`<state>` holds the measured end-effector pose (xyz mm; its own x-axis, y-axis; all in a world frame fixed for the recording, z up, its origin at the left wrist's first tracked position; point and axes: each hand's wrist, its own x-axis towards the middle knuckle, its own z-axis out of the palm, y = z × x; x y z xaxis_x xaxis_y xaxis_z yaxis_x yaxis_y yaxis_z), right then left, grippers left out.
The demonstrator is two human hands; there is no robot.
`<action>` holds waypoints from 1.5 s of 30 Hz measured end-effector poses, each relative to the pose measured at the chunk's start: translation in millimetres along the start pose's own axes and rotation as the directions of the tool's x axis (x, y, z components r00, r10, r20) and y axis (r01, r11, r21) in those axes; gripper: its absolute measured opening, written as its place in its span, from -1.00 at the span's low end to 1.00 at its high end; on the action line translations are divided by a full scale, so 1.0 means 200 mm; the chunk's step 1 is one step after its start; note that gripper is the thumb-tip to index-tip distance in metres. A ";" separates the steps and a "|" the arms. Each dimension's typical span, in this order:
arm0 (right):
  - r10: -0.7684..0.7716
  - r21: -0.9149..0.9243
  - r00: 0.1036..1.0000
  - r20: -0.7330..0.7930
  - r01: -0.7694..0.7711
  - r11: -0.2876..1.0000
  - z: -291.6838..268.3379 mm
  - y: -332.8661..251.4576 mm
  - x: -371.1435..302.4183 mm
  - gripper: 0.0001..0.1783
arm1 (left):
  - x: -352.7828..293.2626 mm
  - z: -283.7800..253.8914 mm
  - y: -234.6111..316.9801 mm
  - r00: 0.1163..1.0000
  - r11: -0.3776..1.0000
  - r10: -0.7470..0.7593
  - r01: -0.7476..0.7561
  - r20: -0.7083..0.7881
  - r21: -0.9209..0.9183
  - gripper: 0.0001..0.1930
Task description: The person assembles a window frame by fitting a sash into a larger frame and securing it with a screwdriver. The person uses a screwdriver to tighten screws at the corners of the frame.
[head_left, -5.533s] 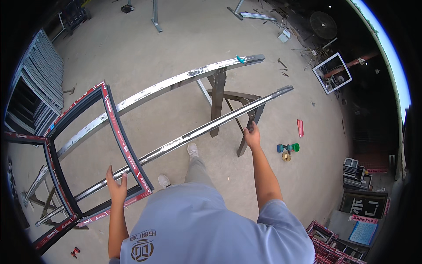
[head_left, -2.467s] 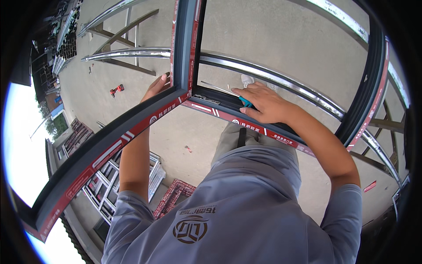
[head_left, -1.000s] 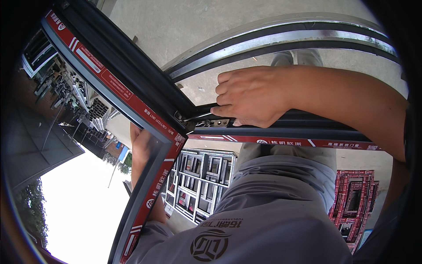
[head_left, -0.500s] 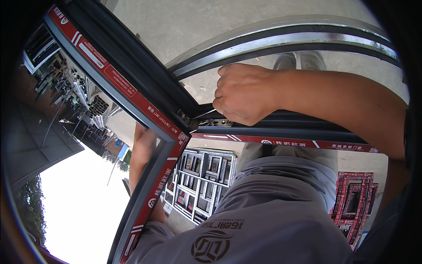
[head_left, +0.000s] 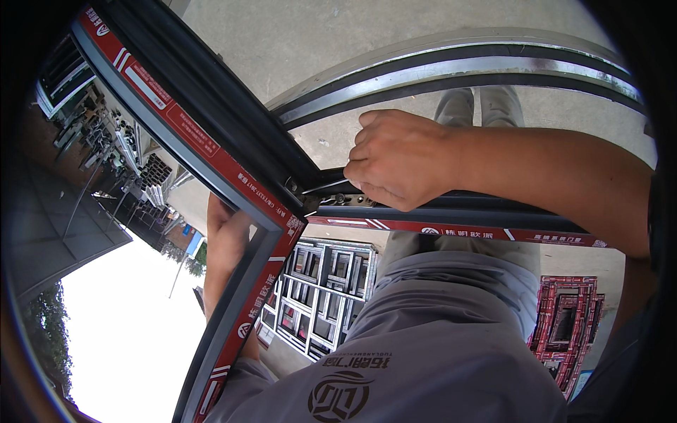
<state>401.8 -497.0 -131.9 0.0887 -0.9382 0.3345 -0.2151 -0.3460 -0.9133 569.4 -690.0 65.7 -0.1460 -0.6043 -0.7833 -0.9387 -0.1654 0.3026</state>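
Blown-out white sky point(head_left: 130, 331), fisheye-bent edges

From over here I can see a wrinkly grey-blue shirt point(head_left: 451, 331) with a round dark mark point(head_left: 340, 397), and light tan-grey pants point(head_left: 465, 246).

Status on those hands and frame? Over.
Right hand gripping thin metal tool, aimed at corner of red-taped frame. Left hand partly behind frame, grip unclear. Grip hides tool's rear.

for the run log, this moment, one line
right hand: holds thin shaft, tip near metal hardware | left hand: seen through dark frame, grip unclear
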 end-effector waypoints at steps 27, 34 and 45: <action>0.331 0.041 0.930 0.162 -0.341 0.939 0.05 -0.09 0.05 -0.89 | 0.00 0.01 -0.04 0.996 0.983 0.088 -0.087 -0.004 -0.159 -0.24; -0.157 -0.346 0.970 0.188 0.215 0.913 0.04 -0.08 0.05 -0.88 | -0.01 0.03 -0.01 0.998 0.991 0.058 -0.062 -0.035 -0.121 -0.25; 0.224 0.279 0.885 -0.409 -0.113 0.954 0.12 -0.08 0.07 -0.58 | 0.00 0.02 -0.03 0.998 0.991 0.048 -0.054 -0.051 -0.124 -0.22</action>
<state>430.0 -504.1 -117.7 -0.3673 -0.9113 0.1860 0.0566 -0.2215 -0.9735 572.7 -685.4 61.3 -0.1744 -0.6507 -0.7391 -0.8834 -0.2281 0.4093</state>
